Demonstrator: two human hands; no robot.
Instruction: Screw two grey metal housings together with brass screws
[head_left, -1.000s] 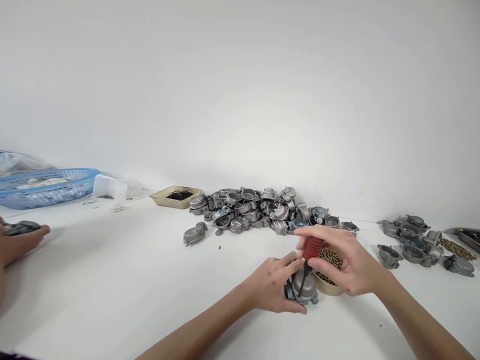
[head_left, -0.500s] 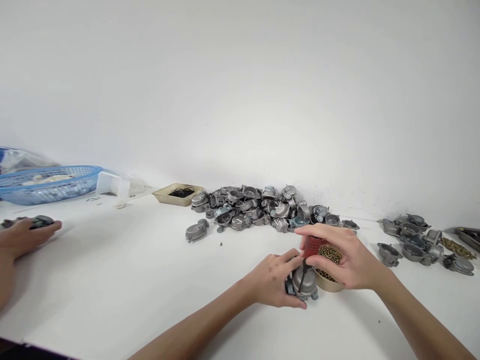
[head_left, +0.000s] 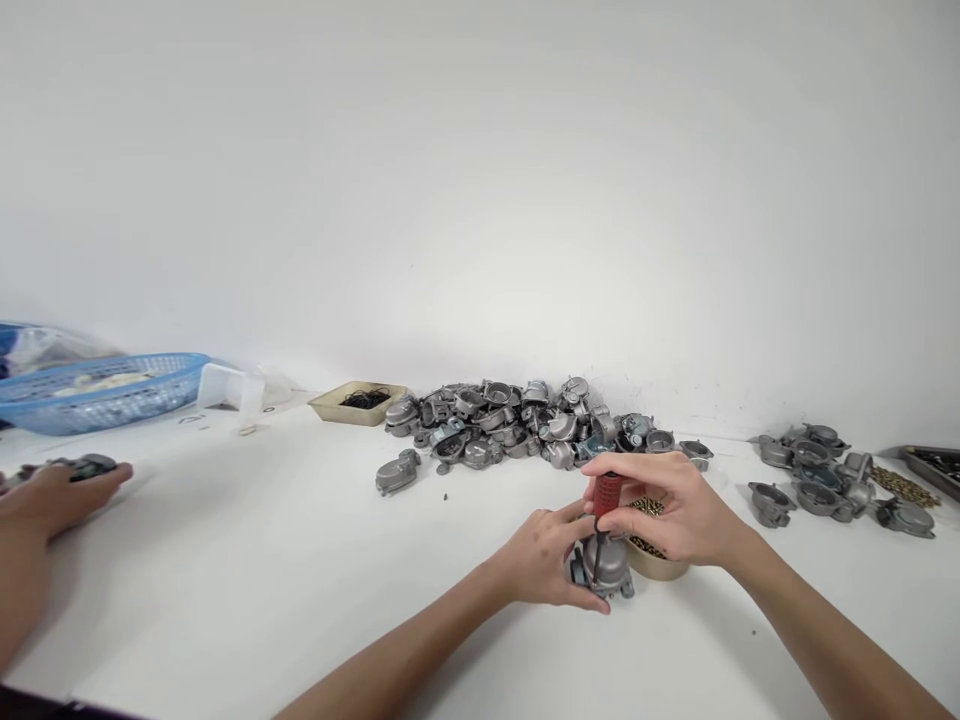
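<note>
My left hand [head_left: 546,558] grips a grey metal carburetor [head_left: 615,566] on the white tabletop, its domed bowl facing up. Fingers and thumb press against its left side and hide part of it. In my right hand [head_left: 675,510] is a screwdriver [head_left: 608,494] with a red ribbed handle, held nearly upright. Its dark shaft runs down past the dome, and the tip meets the carburetor's near-left rim. Just behind the carburetor stands a round cream bowl [head_left: 660,566] of brass-coloured screws [head_left: 646,540], partly covered by my right hand.
A heap of carburetor parts [head_left: 499,425] lies along the wall, with a smaller group [head_left: 817,475] at right beside loose brass pieces [head_left: 906,487]. Left of the heap are a cream tray [head_left: 330,402] of black rings and a blue basket [head_left: 142,405]. Another person's hand [head_left: 52,500] holds a part at far left.
The screwdriver handle and my right hand have shifted slightly left, and the screwdriver stands more upright. My left hand keeps its grip on the carburetor. The whole view has shifted a little.
</note>
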